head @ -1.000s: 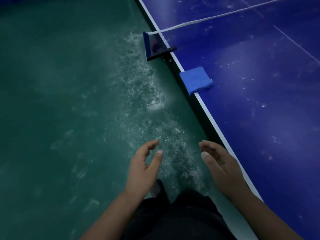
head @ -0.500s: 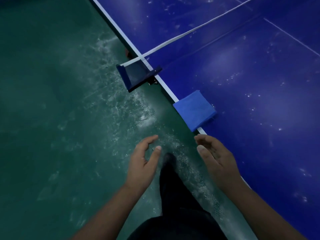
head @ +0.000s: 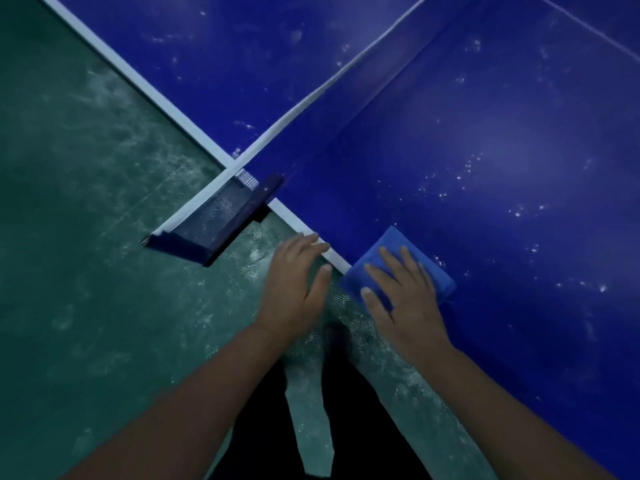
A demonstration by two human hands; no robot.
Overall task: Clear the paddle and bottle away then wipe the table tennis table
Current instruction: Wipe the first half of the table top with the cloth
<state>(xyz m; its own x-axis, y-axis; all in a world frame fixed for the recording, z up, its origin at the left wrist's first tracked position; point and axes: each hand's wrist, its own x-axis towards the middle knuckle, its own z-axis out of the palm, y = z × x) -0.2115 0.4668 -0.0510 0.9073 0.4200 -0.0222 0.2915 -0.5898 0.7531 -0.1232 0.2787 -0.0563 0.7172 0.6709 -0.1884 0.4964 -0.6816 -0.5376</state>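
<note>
Right hand rests flat, fingers straight, on blue cloth at table edge; left hand just beside it, relaxed, holding nothing.

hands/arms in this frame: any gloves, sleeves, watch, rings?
None show. The left hand and the right hand are bare, without gloves, rings or marks. Both forearms are uncovered to the frame edge: no sleeves, watch or wristbands. Dark trousers show below.

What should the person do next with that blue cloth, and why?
Probably slide the cloth inward across the table. The right hand lies flat on it at the table's edge, white specks dot the surface, and no paddle or bottle is in view.
</note>
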